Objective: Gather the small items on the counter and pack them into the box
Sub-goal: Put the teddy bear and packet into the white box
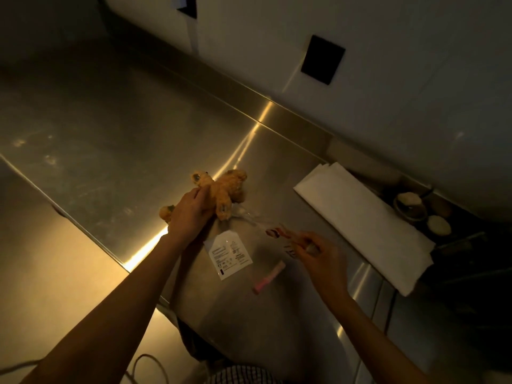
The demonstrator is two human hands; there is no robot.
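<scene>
Evidently gathering, the left hand [191, 214] clutches the plush bear [221, 189] while the right hand [318, 253] pinches a small clear packet [273, 232], the white sachet [227, 254] and pink tube [269, 276] lying between both grips; no box shows.

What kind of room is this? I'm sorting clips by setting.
Probably a commercial kitchen or prep room: a stainless steel counter with a raised backsplash against a plain white wall.
</scene>
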